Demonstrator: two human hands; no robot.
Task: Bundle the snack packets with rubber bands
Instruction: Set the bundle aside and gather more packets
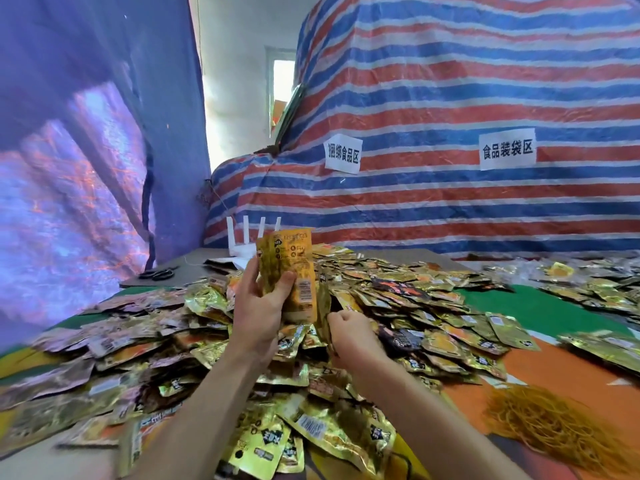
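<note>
My left hand (263,303) grips packet stack (287,268), long axis upright, over loose pile (415,306) | my right hand (346,327) pinches single packet (324,303) just beside stack | rubber bands (554,424) on worktop (554,368), lower right, nearer right hand.

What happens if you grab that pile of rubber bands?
The rubber bands lie tangled in a loose heap, so a handful would likely come up floppy, dragging strands. They look thin, so probably very light, and unlikely to roll.
</note>
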